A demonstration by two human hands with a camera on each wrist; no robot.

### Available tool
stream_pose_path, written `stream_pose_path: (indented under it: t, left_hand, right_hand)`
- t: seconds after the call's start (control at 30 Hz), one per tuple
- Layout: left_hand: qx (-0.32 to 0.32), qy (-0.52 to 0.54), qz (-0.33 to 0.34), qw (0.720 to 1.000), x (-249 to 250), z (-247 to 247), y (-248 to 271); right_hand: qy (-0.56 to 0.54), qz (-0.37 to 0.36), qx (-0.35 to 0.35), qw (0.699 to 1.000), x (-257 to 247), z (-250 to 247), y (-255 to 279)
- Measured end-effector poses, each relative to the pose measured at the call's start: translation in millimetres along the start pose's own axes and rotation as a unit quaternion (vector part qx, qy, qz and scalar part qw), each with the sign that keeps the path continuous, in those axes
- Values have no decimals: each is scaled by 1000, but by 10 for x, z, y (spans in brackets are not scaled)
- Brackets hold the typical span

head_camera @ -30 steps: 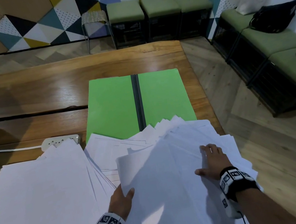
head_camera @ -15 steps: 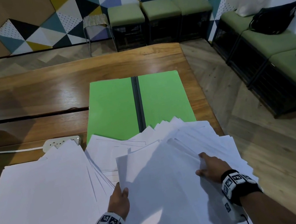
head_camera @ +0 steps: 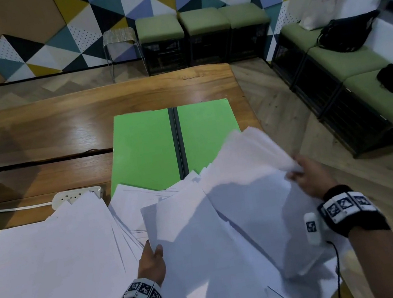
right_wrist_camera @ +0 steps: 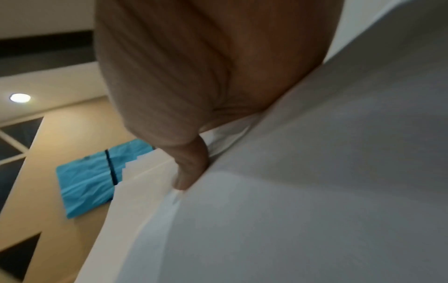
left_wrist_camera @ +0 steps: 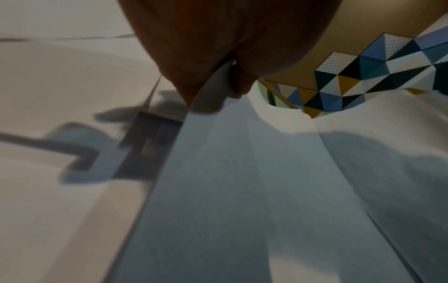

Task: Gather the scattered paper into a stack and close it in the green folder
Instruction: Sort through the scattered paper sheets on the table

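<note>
The green folder (head_camera: 149,148) lies open and flat on the wooden table (head_camera: 59,134), dark spine down its middle. White paper sheets (head_camera: 48,262) spread over the near table and overlap the folder's near edge. My left hand (head_camera: 152,257) pinches the left edge of a bunch of sheets (head_camera: 204,237); the left wrist view shows the thumb and fingers (left_wrist_camera: 240,84) clamped on that edge. My right hand (head_camera: 305,178) grips the right edge of the same bunch and lifts it off the table, fanned upward. In the right wrist view a finger (right_wrist_camera: 191,164) curls round the paper (right_wrist_camera: 290,191).
A white power strip (head_camera: 76,195) with its cable lies left of the folder, partly under paper. The table's right edge (head_camera: 247,104) runs close beside the folder. Green-cushioned stools (head_camera: 201,37) and benches with black bags (head_camera: 349,31) stand beyond.
My right hand went from lying flat on the sheets to gripping their right edge, then rose and moved right, lifting the bunch. My left hand closed on the left edge.
</note>
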State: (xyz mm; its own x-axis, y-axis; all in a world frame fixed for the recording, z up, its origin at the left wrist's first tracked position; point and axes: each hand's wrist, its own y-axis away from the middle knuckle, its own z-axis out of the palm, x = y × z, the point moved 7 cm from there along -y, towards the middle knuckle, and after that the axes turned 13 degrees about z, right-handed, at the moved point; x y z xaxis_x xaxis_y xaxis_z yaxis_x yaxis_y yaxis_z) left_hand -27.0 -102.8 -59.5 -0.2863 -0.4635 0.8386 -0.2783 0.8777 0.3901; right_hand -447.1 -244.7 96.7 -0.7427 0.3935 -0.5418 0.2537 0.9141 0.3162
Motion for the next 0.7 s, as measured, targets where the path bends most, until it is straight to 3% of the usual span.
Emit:
stream_pose_path:
  t: [0.1,0.23,0.37,0.47,0.7]
  left_hand:
    - [1,12,3,1000,27,14,-17]
    - [-2,41,-6,999,35,43,-37]
    - [-8,49,-11,999,32,91,-56]
    - [-7,45,-6,999,74,120,-48]
    - [3,107,-10,994,160,165,-32]
  right_hand:
    - [-58,0,48,997,-81,-338,47]
    - [-158,8,21,987,-46,-288,61]
    - [-181,16,-14,983,10,329,175]
    - [-187,41,-78,978,68,972,340]
    - [-54,102,-190,975,106,1978,619]
